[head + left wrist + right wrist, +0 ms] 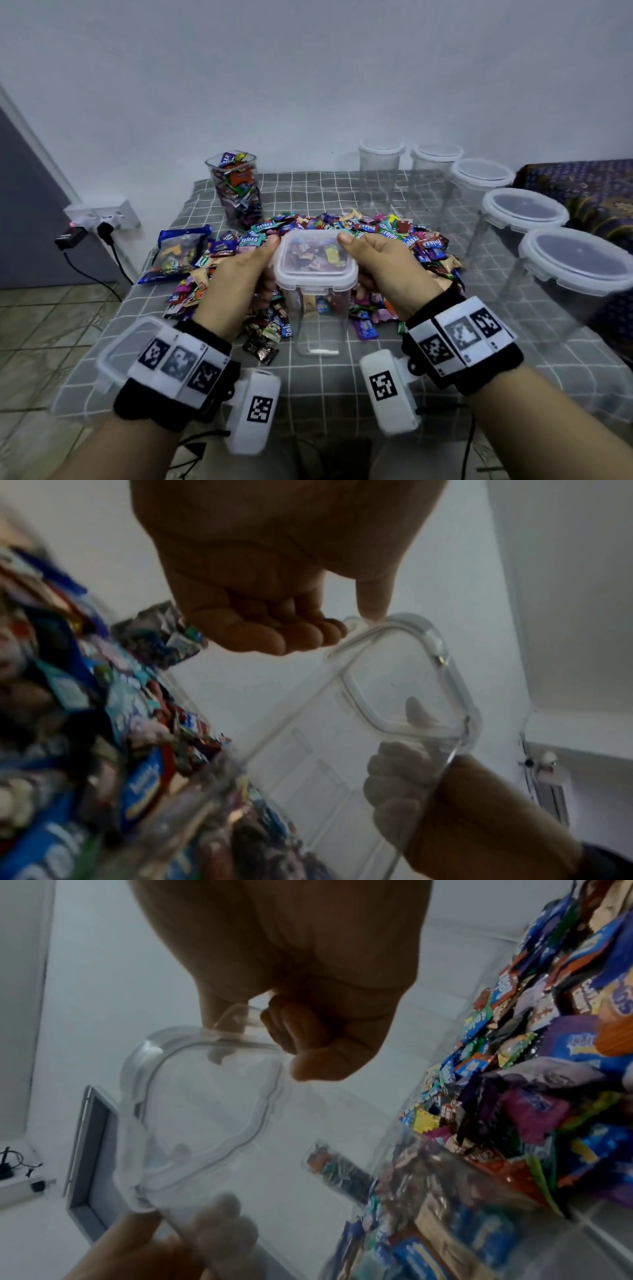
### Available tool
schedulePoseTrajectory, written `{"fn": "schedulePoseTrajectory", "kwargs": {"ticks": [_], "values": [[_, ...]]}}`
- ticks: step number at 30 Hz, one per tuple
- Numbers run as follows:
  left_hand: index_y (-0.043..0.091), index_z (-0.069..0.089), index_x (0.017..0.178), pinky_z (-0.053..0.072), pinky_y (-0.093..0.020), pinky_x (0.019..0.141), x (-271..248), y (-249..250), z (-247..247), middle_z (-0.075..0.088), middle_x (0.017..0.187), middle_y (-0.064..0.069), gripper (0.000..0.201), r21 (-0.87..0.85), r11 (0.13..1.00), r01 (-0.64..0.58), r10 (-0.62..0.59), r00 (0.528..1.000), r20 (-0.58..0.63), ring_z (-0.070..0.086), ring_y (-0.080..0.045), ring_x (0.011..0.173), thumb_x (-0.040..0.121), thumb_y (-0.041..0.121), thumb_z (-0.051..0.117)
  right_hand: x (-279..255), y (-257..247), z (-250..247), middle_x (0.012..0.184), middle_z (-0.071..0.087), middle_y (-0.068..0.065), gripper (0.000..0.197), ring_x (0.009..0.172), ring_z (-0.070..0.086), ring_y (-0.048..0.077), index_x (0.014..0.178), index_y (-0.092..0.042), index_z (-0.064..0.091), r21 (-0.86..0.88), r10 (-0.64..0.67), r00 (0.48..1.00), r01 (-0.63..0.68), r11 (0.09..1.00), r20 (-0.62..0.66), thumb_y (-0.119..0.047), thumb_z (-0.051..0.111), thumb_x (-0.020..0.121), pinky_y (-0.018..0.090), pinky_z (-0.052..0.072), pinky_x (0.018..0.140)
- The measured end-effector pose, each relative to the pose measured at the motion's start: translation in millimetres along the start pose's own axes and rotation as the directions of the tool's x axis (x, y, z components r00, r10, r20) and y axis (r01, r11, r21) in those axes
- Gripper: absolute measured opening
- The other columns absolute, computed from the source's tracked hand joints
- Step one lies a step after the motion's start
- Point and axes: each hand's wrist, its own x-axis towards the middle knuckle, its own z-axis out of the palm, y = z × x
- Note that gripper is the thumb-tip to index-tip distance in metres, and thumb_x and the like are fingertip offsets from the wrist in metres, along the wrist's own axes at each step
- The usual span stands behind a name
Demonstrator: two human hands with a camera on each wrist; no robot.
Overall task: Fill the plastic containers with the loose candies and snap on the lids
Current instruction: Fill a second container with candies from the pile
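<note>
Behind held container (317, 294): candy pile (394, 236), filled jar (236, 188); lidded tubs (524, 209) right.

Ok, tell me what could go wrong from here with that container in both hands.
1. The square container looks empty with its lid on; the left hand and right hand grip the lid's sides, so it may get snapped shut unfilled.
2. It stands in the candy pile; a pull on the lid could tip it and scatter candies.
3. A loose lid overhangs the table's near-left edge and may get knocked off.

Home room: tiled floor (51, 318), wall socket (102, 216), checked tablecloth (342, 377), patterned bedspread (582, 185).
</note>
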Motion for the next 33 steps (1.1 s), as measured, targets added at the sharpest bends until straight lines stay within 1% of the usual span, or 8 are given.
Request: {"fn": "schedulePoseTrajectory", "kwargs": {"ticks": [3, 7, 11, 15, 23, 28, 31, 33], "values": [[0.007, 0.051, 0.049, 0.037, -0.018, 0.041, -20.3, 4.5, -6.6, 0.047, 0.041, -0.004, 0.056, 0.155, 0.987, -0.042, 0.034, 0.998, 0.05, 0.043, -0.012, 0.037, 0.07, 0.059, 0.049, 3.5, 0.0, -4.1, 0.06, 0.05, 0.003, 0.038, 0.052, 0.049, 0.019, 0.068, -0.016, 0.044, -0.225, -0.115, 0.987, 0.088, 0.97, -0.108, -0.042, 0.071, 0.077, 0.035, 0.043, 0.055], [0.006, 0.061, 0.056, 0.04, -0.014, 0.041, -35.3, 6.5, -3.1, 0.06, 0.049, -0.006, 0.044, 0.163, 0.986, -0.033, -0.001, 0.979, 0.206, 0.052, -0.01, 0.039, 0.085, 0.038, 0.053, 12.1, -10.4, 2.7, 0.1, 0.063, -0.002, 0.03, 0.097, 0.06, 0.021, 0.095, -0.031, 0.054, -0.342, -0.137, 0.991, 0.125, 0.931, -0.01, -0.037, 0.054, 0.065, 0.044, 0.046, 0.093], [0.005, 0.064, 0.068, 0.04, -0.019, 0.046, -22.8, 6.1, -4.9, 0.066, 0.056, -0.002, 0.036, 0.077, 0.997, 0.017, -0.027, 0.991, 0.13, 0.056, -0.008, 0.045, 0.093, 0.028, 0.049, 16.7, -21.2, 3.0, 0.081, 0.065, 0.004, 0.029, 0.075, 0.057, 0.021, 0.073, -0.025, 0.064, -0.358, -0.08, 0.997, 0.067, 0.931, -0.021, -0.044, 0.054, 0.053, 0.039, 0.045, 0.073], [0.009, 0.059, 0.066, 0.039, -0.018, 0.045, -14.8, 7.1, -1.2, 0.061, 0.054, -0.002, 0.032, 0.022, 0.999, 0.023, -0.025, 0.996, 0.086, 0.051, -0.01, 0.043, 0.086, 0.034, 0.057, 18.9, -17.4, -1.2, 0.074, 0.053, 0.013, 0.021, 0.061, 0.045, 0.02, 0.075, -0.011, 0.064, -0.272, 0.042, 0.999, -0.041, 0.961, -0.002, -0.03, 0.064, 0.084, 0.035, 0.036, 0.061], [0.011, 0.057, 0.069, 0.041, -0.015, 0.039, -3.9, 6.0, 6.5, 0.054, 0.049, 0.004, 0.024, -0.155, 0.982, 0.107, -0.09, 0.99, 0.113, 0.047, -0.005, 0.039, 0.082, 0.031, 0.061, 19.3, -16.6, -8.7, 0.051, 0.054, -0.004, 0.022, 0.044, 0.048, 0.01, 0.073, -0.016, 0.057, -0.051, 0.212, 0.969, -0.207, 0.977, 0.125, -0.025, 0.055, 0.092, 0.018, 0.037, 0.038], [0.013, 0.055, 0.068, 0.038, -0.015, 0.039, -1.4, 7.6, 8.2, 0.047, 0.046, 0.007, 0.022, -0.233, 0.968, 0.092, -0.074, 0.994, 0.086, 0.044, -0.005, 0.039, 0.089, 0.019, 0.056, 18.2, -14.5, -3.1, 0.056, 0.055, 0.0, 0.026, 0.051, 0.048, 0.019, 0.07, -0.016, 0.045, -0.076, 0.117, 0.993, -0.114, 0.991, 0.034, -0.026, 0.063, 0.087, 0.028, 0.04, 0.05], [0.013, 0.056, 0.067, 0.039, -0.017, 0.04, -1.0, 8.2, 6.3, 0.048, 0.049, 0.005, 0.021, -0.167, 0.986, 0.025, -0.018, 0.999, 0.047, 0.044, -0.006, 0.041, 0.088, 0.018, 0.058, 11.5, -8.6, -1.6, 0.066, 0.055, -0.001, 0.029, 0.055, 0.052, 0.012, 0.075, -0.016, 0.044, -0.069, 0.049, 0.999, -0.048, 0.996, 0.017, -0.039, 0.059, 0.084, 0.025, 0.046, 0.05], [0.014, 0.053, 0.066, 0.04, -0.02, 0.045, 1.0, 7.4, 2.2, 0.048, 0.054, 0.003, 0.022, -0.043, 0.997, -0.058, 0.058, 0.998, 0.006, 0.045, -0.007, 0.044, 0.085, 0.021, 0.063, 5.5, -0.6, -6.3, 0.082, 0.06, -0.003, 0.037, 0.068, 0.059, 0.005, 0.088, -0.016, 0.051, -0.046, 0.054, 0.997, -0.051, 0.998, 0.055, -0.051, 0.057, 0.079, 0.024, 0.052, 0.064]]}}
